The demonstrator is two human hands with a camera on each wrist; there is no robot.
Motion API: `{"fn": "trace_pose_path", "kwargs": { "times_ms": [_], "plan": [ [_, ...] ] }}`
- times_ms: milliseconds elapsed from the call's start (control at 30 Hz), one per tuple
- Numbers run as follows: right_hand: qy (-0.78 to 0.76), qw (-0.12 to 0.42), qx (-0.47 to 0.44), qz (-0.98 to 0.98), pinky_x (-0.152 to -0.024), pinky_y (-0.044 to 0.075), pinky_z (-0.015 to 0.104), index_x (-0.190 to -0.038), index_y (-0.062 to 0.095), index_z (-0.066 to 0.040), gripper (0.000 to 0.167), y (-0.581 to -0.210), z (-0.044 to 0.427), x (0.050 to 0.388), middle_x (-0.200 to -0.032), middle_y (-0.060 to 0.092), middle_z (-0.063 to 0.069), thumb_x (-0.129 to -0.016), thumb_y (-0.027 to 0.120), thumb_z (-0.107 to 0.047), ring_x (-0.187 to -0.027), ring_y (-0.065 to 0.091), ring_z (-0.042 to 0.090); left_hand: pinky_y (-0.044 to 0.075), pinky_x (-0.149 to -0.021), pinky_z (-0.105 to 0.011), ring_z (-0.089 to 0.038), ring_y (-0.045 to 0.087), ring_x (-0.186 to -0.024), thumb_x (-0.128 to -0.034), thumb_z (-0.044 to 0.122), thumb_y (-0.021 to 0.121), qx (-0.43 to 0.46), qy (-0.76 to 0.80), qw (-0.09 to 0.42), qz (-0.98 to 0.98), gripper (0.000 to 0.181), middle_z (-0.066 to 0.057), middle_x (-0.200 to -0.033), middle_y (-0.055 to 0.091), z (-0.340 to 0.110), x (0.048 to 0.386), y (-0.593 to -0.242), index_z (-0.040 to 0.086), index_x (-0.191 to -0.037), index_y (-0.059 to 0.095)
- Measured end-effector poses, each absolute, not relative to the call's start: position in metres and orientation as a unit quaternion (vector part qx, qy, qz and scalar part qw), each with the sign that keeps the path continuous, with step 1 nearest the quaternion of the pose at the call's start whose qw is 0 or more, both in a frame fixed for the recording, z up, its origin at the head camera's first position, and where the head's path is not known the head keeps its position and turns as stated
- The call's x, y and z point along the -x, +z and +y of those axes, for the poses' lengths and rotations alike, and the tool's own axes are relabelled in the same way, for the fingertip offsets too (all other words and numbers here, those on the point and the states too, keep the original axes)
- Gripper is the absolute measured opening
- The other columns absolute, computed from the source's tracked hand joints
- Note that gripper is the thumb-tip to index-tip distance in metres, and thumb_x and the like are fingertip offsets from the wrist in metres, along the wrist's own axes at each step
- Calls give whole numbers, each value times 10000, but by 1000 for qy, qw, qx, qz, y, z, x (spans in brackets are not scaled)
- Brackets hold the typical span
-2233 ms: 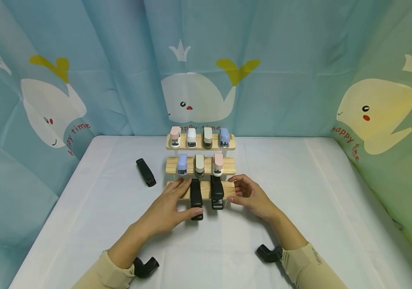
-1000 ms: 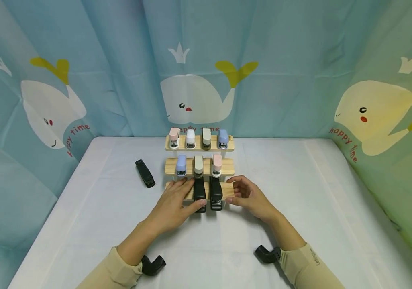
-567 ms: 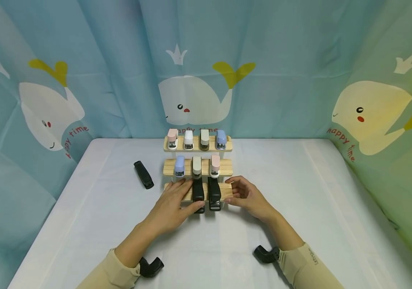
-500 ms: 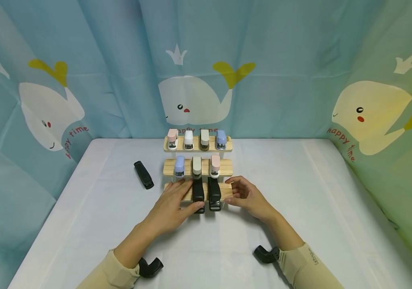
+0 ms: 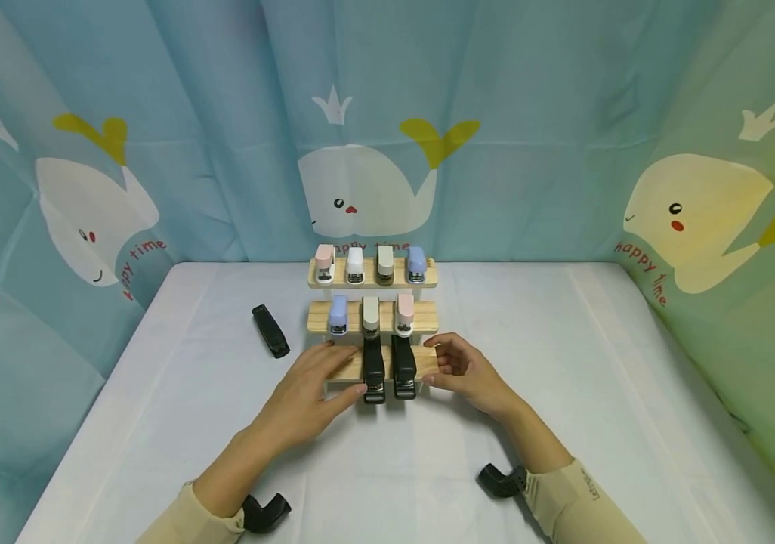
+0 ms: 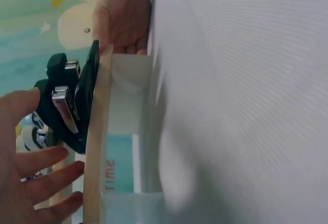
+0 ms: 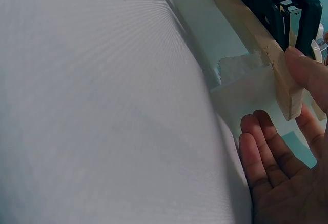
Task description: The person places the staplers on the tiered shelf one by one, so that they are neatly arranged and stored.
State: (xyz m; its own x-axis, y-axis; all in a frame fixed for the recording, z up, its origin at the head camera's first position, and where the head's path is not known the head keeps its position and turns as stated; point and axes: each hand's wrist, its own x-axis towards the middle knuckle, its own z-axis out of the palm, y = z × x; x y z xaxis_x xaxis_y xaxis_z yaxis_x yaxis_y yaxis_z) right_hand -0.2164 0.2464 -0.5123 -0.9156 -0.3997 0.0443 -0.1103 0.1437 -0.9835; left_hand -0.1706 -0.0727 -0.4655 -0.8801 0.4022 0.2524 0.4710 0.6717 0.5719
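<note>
A small three-tier wooden display stand [image 5: 322, 365] holds staplers. Two black staplers [image 5: 374, 365] lie side by side on its lowest shelf, their front ends past the edge. My left hand [image 5: 302, 397] is beside the left one, fingers spread over the shelf's left end; in the left wrist view the thumb overlaps that stapler, and I cannot tell whether it touches. At the shelf's right end, my right hand [image 5: 469, 375] holds the board, thumb at the front and fingers behind it; in the right wrist view the thumb [image 7: 307, 73] rests by the board's end.
A third black stapler [image 5: 270, 331] lies on the white table [image 5: 564, 363], left of the stand. Small pastel staplers, among them a pink one [image 5: 404, 313] and a white one [image 5: 355, 264], fill the upper two shelves. A blue whale-print curtain [image 5: 530, 204] hangs behind.
The left black stapler has slid right and back, level with the other. My left hand has since let go and drawn away to the left. My right hand has stayed put.
</note>
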Motion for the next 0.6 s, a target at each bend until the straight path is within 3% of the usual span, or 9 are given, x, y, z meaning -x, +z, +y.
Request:
{"fn": "trace_pose_path", "kwargs": {
  "times_ms": [233, 600],
  "plan": [
    [-635, 117, 171, 744, -840, 566, 268, -1377, 525, -30, 576, -513, 247, 217, -1192, 595, 197, -870, 799, -21, -991, 640, 192, 418, -1155, -524, -269, 511, -1397, -978, 423, 712, 252, -336, 85, -904, 550, -5, -1424, 621, -82, 169, -466, 147, -1440, 603],
    [-642, 119, 172, 738, -837, 570, 268, -1377, 517, -16, 577, -514, 246, 216, -1169, 605, 129, -869, 791, -5, -989, 640, 188, 417, -1158, -544, -268, 491, -1410, -981, 409, 716, 239, -353, 78, -901, 534, 9, -1451, 595, -95, 167, -468, 186, -1451, 594]
  ]
}}
